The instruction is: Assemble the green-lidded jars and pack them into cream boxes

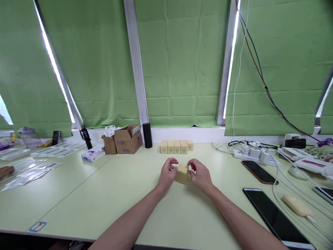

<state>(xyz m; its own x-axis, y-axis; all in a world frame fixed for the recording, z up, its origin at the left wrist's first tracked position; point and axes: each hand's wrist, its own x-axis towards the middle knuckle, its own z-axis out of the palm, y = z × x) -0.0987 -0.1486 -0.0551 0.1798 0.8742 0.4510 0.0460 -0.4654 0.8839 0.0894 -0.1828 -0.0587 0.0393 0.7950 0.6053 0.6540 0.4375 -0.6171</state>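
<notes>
A small plain tan cardboard box [182, 176] stands on the table between my two hands. My left hand [167, 174] has its fingers curled against the box's left side, near the top edge. On the opposite side, my right hand [201, 175] is bent with thumb and fingertips at the upper right edge of the box. Just behind, several similar small boxes [177, 147] with green-framed labels are lined up in a row, with one more set slightly back at the right end.
To the left are an open brown carton [128, 141], a black cylinder [147, 135], a tissue pack [93, 153] and plastic bags [31, 174]. Another person's hand [6, 171] is at the far left. Phones [277, 215], a power strip [256, 157] and loose cables lie right.
</notes>
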